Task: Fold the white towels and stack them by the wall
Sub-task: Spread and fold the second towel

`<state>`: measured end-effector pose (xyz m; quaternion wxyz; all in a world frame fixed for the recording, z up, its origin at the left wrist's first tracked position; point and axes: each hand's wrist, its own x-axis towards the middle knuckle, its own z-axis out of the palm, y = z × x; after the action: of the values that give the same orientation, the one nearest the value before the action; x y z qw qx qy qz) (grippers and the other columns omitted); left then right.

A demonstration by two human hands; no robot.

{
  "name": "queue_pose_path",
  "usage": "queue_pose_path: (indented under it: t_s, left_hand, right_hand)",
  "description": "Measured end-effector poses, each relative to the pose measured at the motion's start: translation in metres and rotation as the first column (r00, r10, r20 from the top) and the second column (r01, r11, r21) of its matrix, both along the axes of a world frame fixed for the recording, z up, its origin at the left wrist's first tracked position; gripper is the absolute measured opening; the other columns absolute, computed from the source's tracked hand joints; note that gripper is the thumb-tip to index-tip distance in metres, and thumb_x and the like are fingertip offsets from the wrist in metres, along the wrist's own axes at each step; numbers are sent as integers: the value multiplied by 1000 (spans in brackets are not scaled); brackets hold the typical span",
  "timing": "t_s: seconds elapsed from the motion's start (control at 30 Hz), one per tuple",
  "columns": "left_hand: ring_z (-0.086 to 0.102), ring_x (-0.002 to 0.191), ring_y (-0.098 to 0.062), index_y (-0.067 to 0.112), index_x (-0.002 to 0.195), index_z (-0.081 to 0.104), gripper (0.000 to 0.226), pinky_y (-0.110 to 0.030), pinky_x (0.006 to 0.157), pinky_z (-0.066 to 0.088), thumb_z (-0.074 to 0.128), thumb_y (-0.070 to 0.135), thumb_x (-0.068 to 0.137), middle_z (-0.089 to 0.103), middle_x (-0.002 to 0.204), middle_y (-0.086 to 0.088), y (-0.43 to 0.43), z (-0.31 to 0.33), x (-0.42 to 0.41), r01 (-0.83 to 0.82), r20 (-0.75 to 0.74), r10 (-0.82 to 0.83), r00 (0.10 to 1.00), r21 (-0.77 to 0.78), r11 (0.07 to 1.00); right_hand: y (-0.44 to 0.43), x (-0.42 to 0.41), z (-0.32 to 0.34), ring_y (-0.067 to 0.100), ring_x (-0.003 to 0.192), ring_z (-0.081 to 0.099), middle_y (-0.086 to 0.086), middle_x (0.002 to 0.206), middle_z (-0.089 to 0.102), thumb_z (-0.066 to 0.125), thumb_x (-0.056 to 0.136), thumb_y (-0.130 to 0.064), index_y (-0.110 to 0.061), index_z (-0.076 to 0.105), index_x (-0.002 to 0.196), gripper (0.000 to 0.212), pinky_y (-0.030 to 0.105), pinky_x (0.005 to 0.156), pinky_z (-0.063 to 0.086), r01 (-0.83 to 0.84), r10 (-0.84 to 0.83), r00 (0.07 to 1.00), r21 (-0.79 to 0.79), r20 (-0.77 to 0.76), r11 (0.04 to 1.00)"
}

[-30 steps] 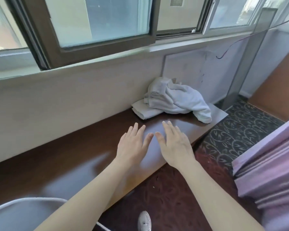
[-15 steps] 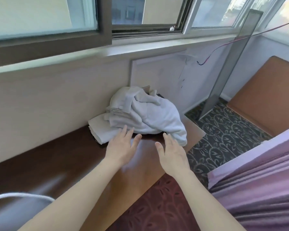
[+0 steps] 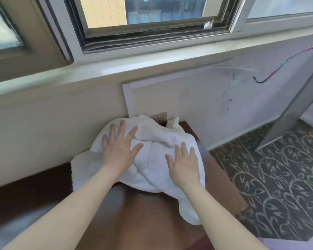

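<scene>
The white towels point(image 3: 152, 165) are soft, fuzzy cloth with a matt look. The worktop point(image 3: 145, 217) under them is dark brown wood, smooth and shiny. The wall point(image 3: 49, 127) is smooth and matt, painted cream. The carpet point(image 3: 278, 177) looks rough and woven. The window frame point(image 3: 65, 33) looks like smooth metal with a dull shine.

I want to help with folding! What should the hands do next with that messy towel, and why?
Probably pinch the crumpled towel and lift it toward the desk to spread it. Both the left hand and right hand lie flat on it, gripping nothing, and it sits bunched on a folded towel by the wall.
</scene>
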<state>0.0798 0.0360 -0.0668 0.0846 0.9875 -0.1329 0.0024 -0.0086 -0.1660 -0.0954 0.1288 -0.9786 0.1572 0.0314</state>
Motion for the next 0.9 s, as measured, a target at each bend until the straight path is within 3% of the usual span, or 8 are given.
queue_pose_path:
  t_s: [0.07,0.13,0.2,0.27,0.3,0.47,0.7,0.9]
  left_hand:
    - [9,150,-35,39,156,15,69,-57,115,16,39,63,96,8,166,-3,-9,-4,18,-56,-2,57,998,51,997]
    - [30,142,-38,31,152,34,68,-57,109,27,60,50,92,32,159,-5,-10,-7,29,-86,39,85,996,12,996]
    - [55,117,-37,22,135,58,53,-52,91,45,72,32,85,59,134,-5,-7,-10,39,-80,141,89,986,-63,995]
    - [63,89,-33,21,117,71,35,-42,69,51,63,27,83,67,106,-3,-2,-9,43,-58,261,81,962,-94,994]
    - [63,81,-31,22,110,74,33,-39,62,52,56,25,82,67,97,-2,2,-8,45,-44,291,74,954,-107,993]
    - [63,77,-33,25,107,70,33,-44,60,56,47,16,85,64,92,-7,21,-4,48,-48,255,110,960,-239,970]
    - [56,62,-31,24,108,61,32,-36,52,51,60,3,83,55,89,-9,50,41,22,20,322,71,944,-272,962]
    - [57,64,-28,14,107,73,26,-36,55,50,61,4,86,56,90,-5,105,90,-27,0,413,127,902,-294,956]
  right_hand:
    - [-21,27,-13,44,146,17,16,162,18,10,96,-61,-14,29,152,76,54,114,27,31,-31,998,13,46,999]
    - [-35,48,-23,42,140,30,18,156,30,27,101,-53,-13,31,151,65,55,106,35,51,-51,998,18,22,999]
    - [-40,62,-35,43,107,57,21,120,58,53,97,-42,-4,51,133,52,53,79,45,14,-12,995,-24,102,1000]
    - [-37,68,-45,35,70,56,16,82,56,64,94,-34,-1,59,98,34,42,59,39,22,3,981,-128,192,992]
    - [-36,70,-48,31,63,51,13,76,51,61,95,-34,-3,56,88,32,39,57,35,34,8,971,-173,240,984]
    - [-34,77,-47,29,62,48,9,72,49,43,98,-31,-7,51,81,31,38,58,33,26,40,921,-162,387,986]
    - [-27,62,-14,24,58,43,5,72,51,9,104,-51,-7,51,82,64,32,49,35,-62,-14,856,129,517,990]
    - [19,39,45,22,52,31,4,59,47,25,103,-49,-11,43,71,53,27,48,25,-119,23,754,102,656,988]
